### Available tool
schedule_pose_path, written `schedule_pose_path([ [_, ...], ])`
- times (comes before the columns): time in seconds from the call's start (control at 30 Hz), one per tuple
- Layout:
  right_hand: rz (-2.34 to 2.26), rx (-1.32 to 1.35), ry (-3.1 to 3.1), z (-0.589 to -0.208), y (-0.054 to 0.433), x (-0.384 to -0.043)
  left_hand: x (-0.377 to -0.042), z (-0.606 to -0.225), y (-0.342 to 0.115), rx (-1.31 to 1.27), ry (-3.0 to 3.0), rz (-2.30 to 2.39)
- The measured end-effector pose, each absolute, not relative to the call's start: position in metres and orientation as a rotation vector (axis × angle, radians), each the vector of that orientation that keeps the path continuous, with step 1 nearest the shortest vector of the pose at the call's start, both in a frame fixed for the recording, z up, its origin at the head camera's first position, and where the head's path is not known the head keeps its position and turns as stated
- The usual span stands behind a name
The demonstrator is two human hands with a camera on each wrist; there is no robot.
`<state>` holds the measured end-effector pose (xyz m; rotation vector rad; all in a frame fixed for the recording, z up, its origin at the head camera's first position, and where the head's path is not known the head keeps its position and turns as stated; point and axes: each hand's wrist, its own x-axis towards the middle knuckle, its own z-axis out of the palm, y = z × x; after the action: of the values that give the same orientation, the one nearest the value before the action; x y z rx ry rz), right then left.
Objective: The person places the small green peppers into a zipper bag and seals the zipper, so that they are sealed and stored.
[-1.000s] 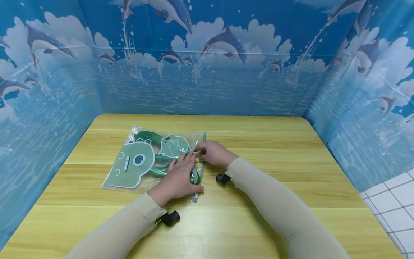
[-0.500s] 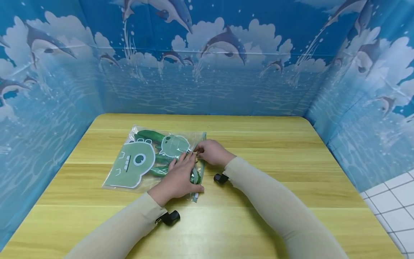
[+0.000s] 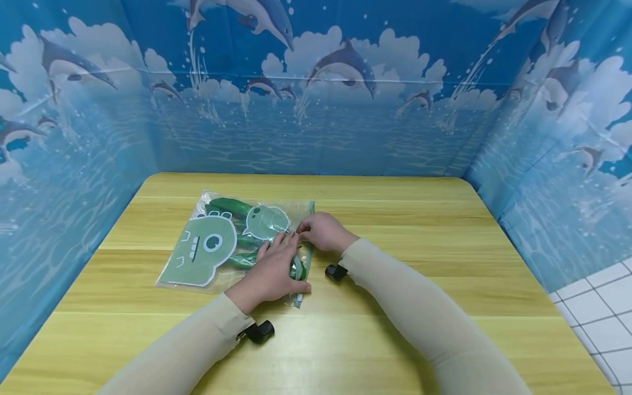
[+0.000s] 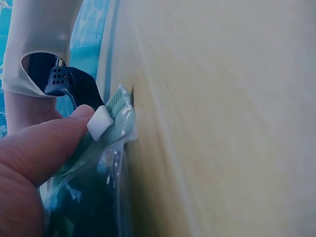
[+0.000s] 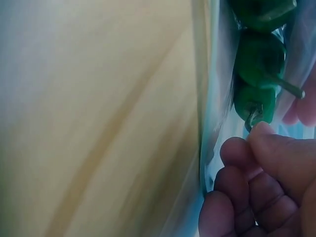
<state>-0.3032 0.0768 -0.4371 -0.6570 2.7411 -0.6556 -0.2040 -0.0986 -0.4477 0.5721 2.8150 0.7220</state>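
A clear zip bag [image 3: 170, 271] with green cartoon prints lies flat on the table, several long green peppers [image 3: 229, 206] inside it. My left hand [image 3: 276, 271] rests on the bag near its mouth, fingers spread and thumb out. In the left wrist view the thumb lies against the bag's edge beside a white zip slider [image 4: 100, 122]. At the mouth, my right hand [image 3: 323, 231] pinches the stem of one green pepper [image 5: 254, 101] between thumb and index finger, as the right wrist view shows. Two more peppers sit just beyond it, stem ends toward the mouth.
The wooden table [image 3: 419, 214] reaches back to a blue dolphin-print curtain [image 3: 316, 137] that hangs behind and along both sides. White tiles [image 3: 602, 307] show past the right edge. A black wrist camera [image 3: 260, 332] sits under the left forearm.
My right hand has shifted slightly left toward the bag's mouth, its fingertips closer to the left hand. The left hand stays in place on the bag.
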Motion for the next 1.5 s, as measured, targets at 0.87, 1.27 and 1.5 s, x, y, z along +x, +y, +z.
schedule_pose_path([
  [0.87,-0.741,-0.569,2.744,-0.436,0.102,-0.296,-0.204,-0.447,-0.097,0.546,2.815,0.698],
  [1.27,-0.794,-0.535,2.745,-0.43,0.112,-0.289,-0.205,-0.448,-0.096,0.548,2.81,0.719],
  [1.5,-0.825,-0.553,2.761,-0.425,0.121,-0.282,-0.204,-0.448,-0.096,0.55,2.812,0.733],
])
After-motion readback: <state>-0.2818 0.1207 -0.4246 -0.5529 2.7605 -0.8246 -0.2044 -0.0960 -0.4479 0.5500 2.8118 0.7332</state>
